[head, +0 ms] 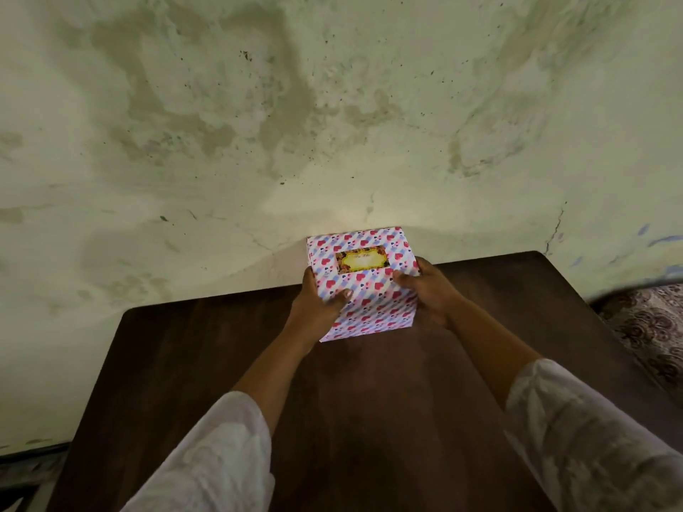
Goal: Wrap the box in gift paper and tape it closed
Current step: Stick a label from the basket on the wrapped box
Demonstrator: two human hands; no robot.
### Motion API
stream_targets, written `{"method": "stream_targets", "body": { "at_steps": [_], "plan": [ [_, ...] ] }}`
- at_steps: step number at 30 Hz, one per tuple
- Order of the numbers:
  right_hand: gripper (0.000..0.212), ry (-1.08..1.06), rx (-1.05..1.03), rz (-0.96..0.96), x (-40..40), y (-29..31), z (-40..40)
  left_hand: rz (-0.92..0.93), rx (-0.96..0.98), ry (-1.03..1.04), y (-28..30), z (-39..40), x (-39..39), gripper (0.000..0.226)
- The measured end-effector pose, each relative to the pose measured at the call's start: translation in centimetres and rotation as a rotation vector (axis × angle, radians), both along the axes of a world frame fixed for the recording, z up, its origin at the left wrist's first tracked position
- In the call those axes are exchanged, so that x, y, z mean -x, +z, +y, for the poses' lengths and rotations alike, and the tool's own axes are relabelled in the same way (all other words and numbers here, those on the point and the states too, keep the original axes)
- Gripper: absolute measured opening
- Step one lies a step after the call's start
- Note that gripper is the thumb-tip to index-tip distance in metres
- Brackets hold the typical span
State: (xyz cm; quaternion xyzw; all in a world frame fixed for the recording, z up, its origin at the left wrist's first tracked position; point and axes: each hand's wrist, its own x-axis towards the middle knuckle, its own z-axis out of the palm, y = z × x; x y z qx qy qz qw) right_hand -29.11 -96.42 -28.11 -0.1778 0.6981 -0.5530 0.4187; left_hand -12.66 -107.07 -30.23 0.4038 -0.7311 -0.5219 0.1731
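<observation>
Box (pixel 364 286) wrapped in heart-print paper, yellow label (pixel 363 259) — writing illegible

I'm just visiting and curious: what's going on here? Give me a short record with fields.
Object: box covered in heart-patterned gift paper
Label: yellow tag on its top face
Left hand: grips the box's left side, thumb on the near face
Right hand: grips the right side
Surface: dark wooden table against a stained wall
Stage: paper looks fully on; no tape or loose flaps visible
</observation>
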Motion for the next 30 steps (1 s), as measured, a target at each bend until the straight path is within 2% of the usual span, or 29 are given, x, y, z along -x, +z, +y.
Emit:
{"method": "stream_targets", "body": {
  "at_steps": [4,7,9,11,14,15,17,18,20,22,25,26,28,30],
  "plan": [
    [0.054,-0.038,-0.067,0.125,-0.7,-0.1,0.2,0.014,0.013,-0.003,0.1,0.4,0.0,0.077],
    [0.060,-0.011,-0.154,0.304,-1.6,0.9,1.4,-0.068,0.045,0.137,0.7,1.7,0.2,0.083],
    [0.062,-0.033,-0.160,0.360,-2.5,2.1,3.8,-0.204,0.157,0.247,1.2,3.6,-0.2,0.094],
    [0.061,-0.066,-0.094,0.375,-3.4,3.9,8.5,-0.176,0.321,0.238,1.2,7.3,-1.3,0.096],
    [0.039,-0.017,0.012,0.493,-4.0,5.6,17.3,-0.021,0.460,-0.017,0.4,15.0,-2.9,0.084],
    [0.033,-0.011,-0.005,0.538,-4.0,5.9,21.3,-0.022,0.436,-0.151,-0.4,18.4,-3.2,0.088],
    [0.027,-0.080,-0.026,0.583,-3.3,5.4,26.1,-0.058,0.274,-0.430,-1.4,22.7,-3.5,0.111],
    [0.025,-0.162,-0.058,0.603,-3.0,5.0,29.2,-0.099,0.178,-0.589,-1.8,25.4,-3.3,0.118],
    [0.023,-0.353,-0.153,0.620,-2.2,3.2,34.4,-0.208,0.116,-0.852,-2.5,29.9,-2.8,0.121],
    [0.020,-0.473,-0.262,0.571,-1.9,1.2,37.7,-0.252,0.116,-0.944,-3.2,32.5,-2.5,0.125],
    [0.020,-0.376,-0.386,0.272,-2.6,-1.2,41.3,-0.187,0.114,-0.966,-2.3,35.8,-1.5,0.122],
    [0.022,-0.326,-0.386,0.149,-3.1,-2.0,41.5,-0.153,0.071,-0.943,-1.9,36.4,-1.2,0.114],
    [0.024,-0.282,-0.342,0.019,-3.6,-3.2,42.0,-0.146,-0.024,-0.894,-1.7,37.5,-0.4,0.097],
    [0.027,-0.297,-0.277,0.001,-3.5,-4.1,42.3,-0.244,0.060,-0.903,-2.0,38.3,-0.1,0.102]
  ]
}}
